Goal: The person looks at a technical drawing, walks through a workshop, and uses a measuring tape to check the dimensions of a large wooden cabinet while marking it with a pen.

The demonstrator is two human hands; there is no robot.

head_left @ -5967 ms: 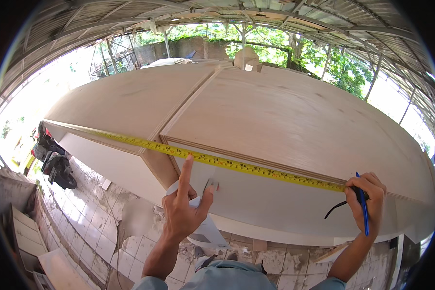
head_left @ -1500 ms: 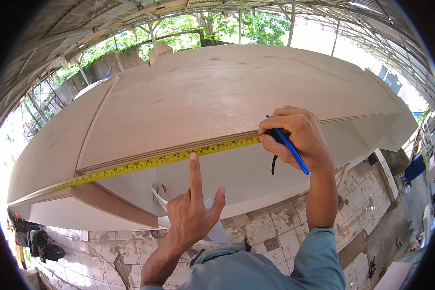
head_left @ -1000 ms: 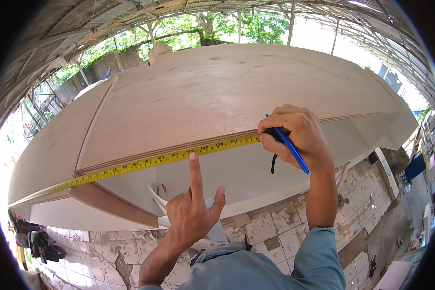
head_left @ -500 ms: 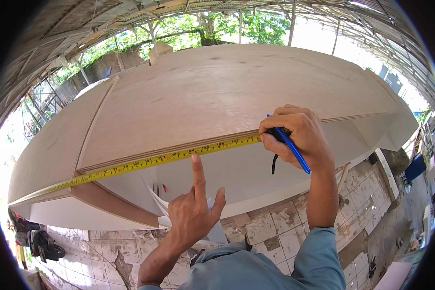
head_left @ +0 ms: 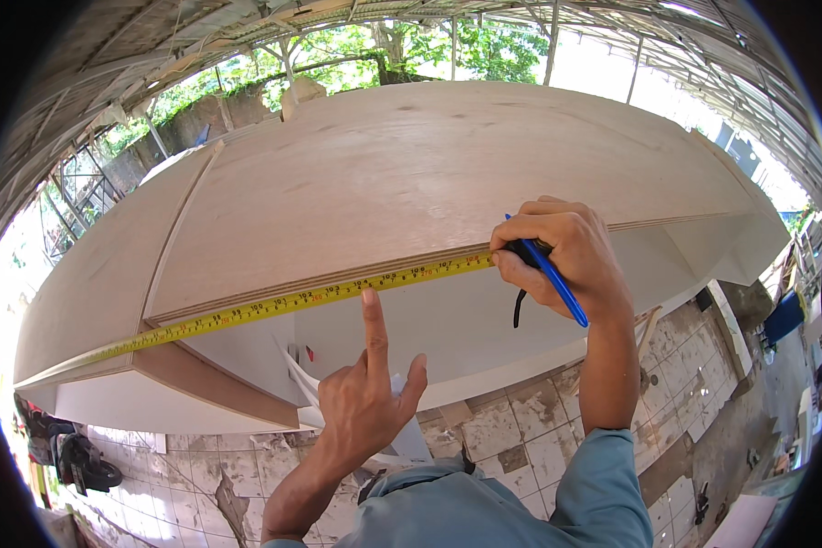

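Note:
A yellow tape measure blade [head_left: 288,304] runs along the front edge of a large plywood panel [head_left: 429,173], from the far left corner to my right hand [head_left: 566,251]. My right hand is closed round the tape measure's dark case, mostly hidden by the fingers, with a black strap [head_left: 518,310] hanging below. A blue pen [head_left: 559,288] is gripped in the same hand, slanting down to the right. My left hand [head_left: 358,406] holds nothing. Its index finger points up with the tip at the blade's lower edge, the thumb is spread, and the other fingers are curled.
Beneath the panel lies a white-lined cabinet interior [head_left: 484,320]. A brown-edged divider [head_left: 215,384] juts out at left. Cracked floor tiles [head_left: 539,411] lie below. A motorbike's wheel [head_left: 87,464] shows at lower left, a blue container [head_left: 785,318] at right. Metal posts hold up the roof.
Almost nothing differs. Both hands keep their places, with the left fingertip still at the blade and the right hand still round the tape measure and pen.

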